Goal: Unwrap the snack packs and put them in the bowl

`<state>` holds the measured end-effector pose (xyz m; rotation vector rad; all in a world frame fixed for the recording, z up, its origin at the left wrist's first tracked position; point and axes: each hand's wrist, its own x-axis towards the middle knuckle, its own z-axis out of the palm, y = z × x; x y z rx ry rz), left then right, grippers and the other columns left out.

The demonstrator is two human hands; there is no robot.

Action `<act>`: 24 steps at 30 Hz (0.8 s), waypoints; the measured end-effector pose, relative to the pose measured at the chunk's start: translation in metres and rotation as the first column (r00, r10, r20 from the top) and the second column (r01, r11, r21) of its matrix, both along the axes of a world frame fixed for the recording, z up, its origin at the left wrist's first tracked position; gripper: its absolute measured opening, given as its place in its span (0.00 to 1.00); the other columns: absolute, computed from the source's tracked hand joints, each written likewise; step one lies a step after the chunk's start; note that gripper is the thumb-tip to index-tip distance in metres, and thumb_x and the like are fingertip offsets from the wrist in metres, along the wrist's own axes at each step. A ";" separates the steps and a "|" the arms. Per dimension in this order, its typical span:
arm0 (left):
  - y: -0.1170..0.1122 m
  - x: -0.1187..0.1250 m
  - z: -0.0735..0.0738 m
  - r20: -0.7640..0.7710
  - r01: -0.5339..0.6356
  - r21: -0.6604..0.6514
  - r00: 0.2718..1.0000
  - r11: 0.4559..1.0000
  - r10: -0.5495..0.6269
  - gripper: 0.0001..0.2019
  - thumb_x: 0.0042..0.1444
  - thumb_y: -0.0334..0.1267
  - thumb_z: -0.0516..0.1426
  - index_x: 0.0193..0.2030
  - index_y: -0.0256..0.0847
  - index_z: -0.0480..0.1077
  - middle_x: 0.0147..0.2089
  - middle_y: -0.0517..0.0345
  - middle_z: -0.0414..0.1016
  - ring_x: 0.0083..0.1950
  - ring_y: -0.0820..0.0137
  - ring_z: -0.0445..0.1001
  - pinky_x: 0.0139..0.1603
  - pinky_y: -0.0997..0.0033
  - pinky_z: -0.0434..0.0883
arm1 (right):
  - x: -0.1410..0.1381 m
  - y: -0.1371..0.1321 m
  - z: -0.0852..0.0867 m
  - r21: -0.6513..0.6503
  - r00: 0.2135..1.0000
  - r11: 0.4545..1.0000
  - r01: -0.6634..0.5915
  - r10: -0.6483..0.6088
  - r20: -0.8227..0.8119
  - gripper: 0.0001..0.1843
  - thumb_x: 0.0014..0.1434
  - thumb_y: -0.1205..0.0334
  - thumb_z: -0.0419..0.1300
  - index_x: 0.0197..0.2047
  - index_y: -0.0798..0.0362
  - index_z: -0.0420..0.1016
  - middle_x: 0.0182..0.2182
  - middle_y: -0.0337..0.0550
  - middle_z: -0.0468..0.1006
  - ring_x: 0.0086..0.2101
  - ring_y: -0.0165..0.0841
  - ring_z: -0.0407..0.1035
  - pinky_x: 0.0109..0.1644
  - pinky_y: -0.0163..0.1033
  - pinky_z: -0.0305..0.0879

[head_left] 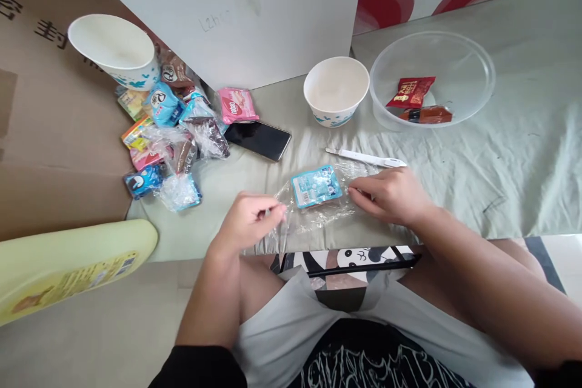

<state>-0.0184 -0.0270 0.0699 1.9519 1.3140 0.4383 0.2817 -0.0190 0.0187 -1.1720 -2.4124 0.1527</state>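
Observation:
A small blue snack packet (317,185) lies flat on a sheet of clear plastic wrap (325,213) near the front of the cloth-covered table. My left hand (248,221) is to the left of the packet, its thumb and fingers pinched on the wrap's left edge. On the opposite side, my right hand (393,197) is closed with its fingertips at the wrap's right edge. Neither hand touches the packet itself. Just beyond my right hand rests a slim white utility knife (366,157) with its narrow tip pointing left.
Snack packets (184,127) are heaped at left beside a phone (259,139) and a tilted paper bowl (113,51). Another paper bowl (336,91) stands near a clear plastic tub (473,85) holding two packets. White boxes (236,12) line the back; a yellow bottle (77,267) protrudes at left.

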 end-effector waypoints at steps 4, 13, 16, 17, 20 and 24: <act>0.010 0.014 -0.019 0.054 -0.076 0.303 0.997 0.950 0.063 0.08 0.60 0.42 0.61 0.41 0.42 0.76 0.47 0.50 0.82 0.50 0.62 0.79 0.52 0.61 0.74 | -0.005 -0.002 -0.004 -0.038 0.999 0.998 0.040 -0.040 0.007 0.14 0.67 0.61 0.55 0.33 0.51 0.80 0.25 0.38 0.82 0.21 0.26 0.67 0.26 0.38 0.47; 0.014 0.019 -0.034 -0.024 -0.039 0.051 0.999 0.998 0.040 0.04 0.63 0.38 0.59 0.41 0.44 0.75 0.36 0.57 0.79 0.36 0.67 0.76 0.41 0.67 0.69 | -0.021 -0.009 -0.004 0.068 0.996 0.996 0.059 -0.054 -0.076 0.07 0.65 0.63 0.60 0.36 0.52 0.79 0.60 0.49 0.78 0.30 0.29 0.76 0.24 0.36 0.56; 0.012 0.022 -0.032 0.070 -0.128 -0.001 0.989 0.992 0.128 0.06 0.63 0.37 0.56 0.35 0.43 0.71 0.32 0.59 0.77 0.32 0.70 0.72 0.37 0.70 0.65 | -0.022 -0.010 -0.005 0.065 0.995 0.996 0.064 -0.059 -0.080 0.07 0.65 0.62 0.60 0.39 0.51 0.80 0.59 0.49 0.78 0.29 0.27 0.74 0.24 0.37 0.55; 0.012 0.024 -0.032 0.120 -0.161 -0.033 0.979 0.986 0.163 0.06 0.63 0.37 0.56 0.34 0.43 0.70 0.32 0.59 0.77 0.32 0.70 0.72 0.37 0.71 0.65 | -0.022 -0.010 -0.005 0.075 0.995 0.996 0.043 -0.036 -0.094 0.06 0.65 0.63 0.60 0.39 0.51 0.80 0.55 0.48 0.80 0.29 0.28 0.73 0.25 0.37 0.57; 0.012 0.029 -0.033 0.274 -0.234 -0.187 0.921 0.954 0.279 0.09 0.64 0.42 0.56 0.34 0.42 0.66 0.38 0.57 0.78 0.37 0.69 0.73 0.38 0.72 0.66 | -0.025 -0.011 -0.005 0.107 0.991 0.992 -0.066 0.077 -0.106 0.05 0.66 0.65 0.60 0.41 0.50 0.79 0.43 0.44 0.83 0.34 0.32 0.73 0.35 0.40 0.61; 0.013 0.035 -0.036 0.415 -0.239 -0.444 0.799 0.864 0.435 0.14 0.64 0.47 0.58 0.31 0.41 0.63 0.36 0.60 0.73 0.34 0.73 0.67 0.36 0.75 0.64 | -0.034 -0.015 -0.006 0.007 0.986 0.990 -0.143 0.143 -0.082 0.08 0.67 0.62 0.59 0.49 0.48 0.76 0.49 0.44 0.82 0.49 0.41 0.73 0.48 0.47 0.61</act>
